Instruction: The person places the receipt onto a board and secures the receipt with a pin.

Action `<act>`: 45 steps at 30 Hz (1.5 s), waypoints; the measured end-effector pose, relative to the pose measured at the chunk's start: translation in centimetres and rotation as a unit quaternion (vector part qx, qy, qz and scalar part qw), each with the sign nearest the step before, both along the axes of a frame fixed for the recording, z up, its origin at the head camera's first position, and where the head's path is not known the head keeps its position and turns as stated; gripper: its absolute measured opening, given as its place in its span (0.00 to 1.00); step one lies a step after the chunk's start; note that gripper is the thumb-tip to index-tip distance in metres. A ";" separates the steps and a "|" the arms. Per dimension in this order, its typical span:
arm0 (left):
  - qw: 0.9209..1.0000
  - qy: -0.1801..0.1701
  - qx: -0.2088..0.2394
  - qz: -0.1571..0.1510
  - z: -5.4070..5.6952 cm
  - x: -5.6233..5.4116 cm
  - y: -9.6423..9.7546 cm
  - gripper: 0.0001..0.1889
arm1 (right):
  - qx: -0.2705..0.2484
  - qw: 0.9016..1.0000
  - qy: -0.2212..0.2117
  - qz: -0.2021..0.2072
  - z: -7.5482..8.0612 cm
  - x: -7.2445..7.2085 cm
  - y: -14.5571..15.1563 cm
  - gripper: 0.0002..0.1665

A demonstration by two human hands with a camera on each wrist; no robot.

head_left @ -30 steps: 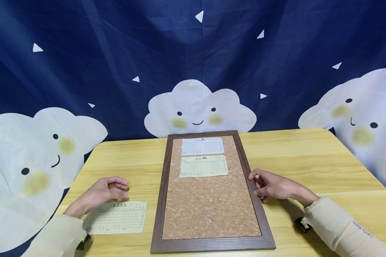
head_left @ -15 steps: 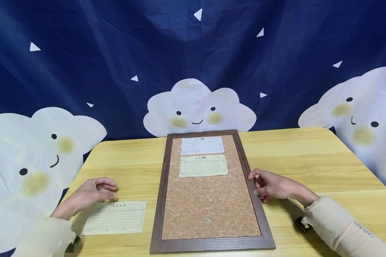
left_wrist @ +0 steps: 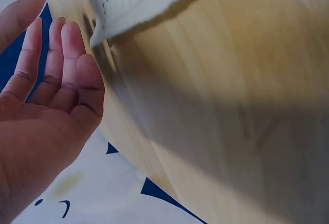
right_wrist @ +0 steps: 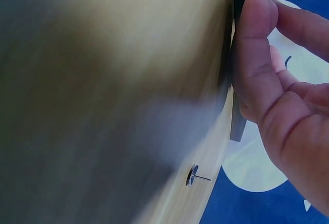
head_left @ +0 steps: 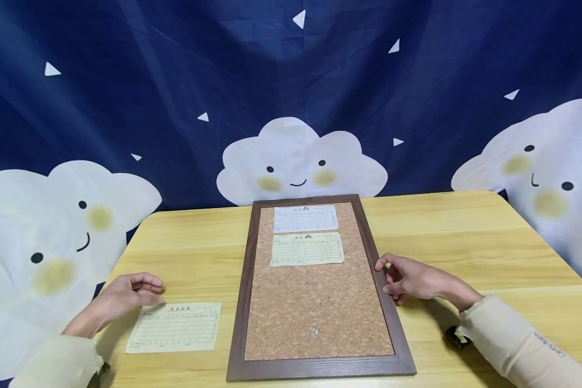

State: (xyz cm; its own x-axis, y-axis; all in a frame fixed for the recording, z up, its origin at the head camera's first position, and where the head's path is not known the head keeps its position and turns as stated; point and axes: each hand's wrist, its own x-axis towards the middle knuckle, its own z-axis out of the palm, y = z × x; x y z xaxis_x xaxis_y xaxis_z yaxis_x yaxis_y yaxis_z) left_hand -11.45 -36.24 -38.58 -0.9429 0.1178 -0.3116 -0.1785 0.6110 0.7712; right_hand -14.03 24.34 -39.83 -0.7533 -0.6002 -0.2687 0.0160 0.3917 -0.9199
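Note:
A framed cork board (head_left: 317,312) lies on the table with a white slip (head_left: 305,219) near its top and a pale green slip (head_left: 307,249) just below. Each of these slips carries a small dark mark at its upper edge. My right hand (head_left: 414,277) holds the board's right frame, thumb and index fingertip at its edge. Left of the board lies another pale green form slip (head_left: 174,327). My left hand (head_left: 126,299) is beside that slip's upper left corner, fingers loosely bent with nothing between them; its palm (left_wrist: 49,131) shows in the left wrist view.
A thumbtack (right_wrist: 192,175) lies point out on the table near my right hand, seen in the right wrist view. The light wood table (head_left: 465,237) backs onto a navy cloth (head_left: 174,81) printed with clouds.
My left hand has drawn back to the left and slightly down, uncovering more of the loose slip. The right hand keeps its place at the board's frame.

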 end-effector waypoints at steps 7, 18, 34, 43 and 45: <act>0.999 -0.002 -0.036 0.012 -0.1 0.6 -1.2 0.23 | 0.007 1.000 0.006 0.003 0.1 -0.1 -0.1 0.21; 0.999 -0.031 -0.018 0.022 -0.5 1.1 -1.9 0.19 | 0.005 1.000 0.009 -0.001 0.0 0.0 -0.1 0.20; 0.997 -0.058 0.025 -0.049 -1.0 1.3 -2.8 0.15 | 0.004 1.000 0.004 -0.003 0.0 0.1 -0.1 0.20; 0.994 -0.071 0.059 -0.057 -0.4 1.0 -3.3 0.17 | 0.010 1.000 0.005 -0.008 0.1 0.2 0.0 0.20; 0.994 -0.068 0.065 -0.062 -0.2 1.0 -3.5 0.17 | 0.011 1.000 0.004 -0.008 0.2 0.1 0.0 0.20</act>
State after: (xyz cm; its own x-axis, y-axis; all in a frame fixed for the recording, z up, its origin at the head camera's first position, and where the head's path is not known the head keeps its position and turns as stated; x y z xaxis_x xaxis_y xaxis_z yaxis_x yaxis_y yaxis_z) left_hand -10.47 -39.72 -38.73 -0.8688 0.2790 -0.4090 -0.2153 0.5310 0.8196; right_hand -13.93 24.32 -39.66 -0.7644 -0.5827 -0.2758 0.0148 0.4119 -0.9111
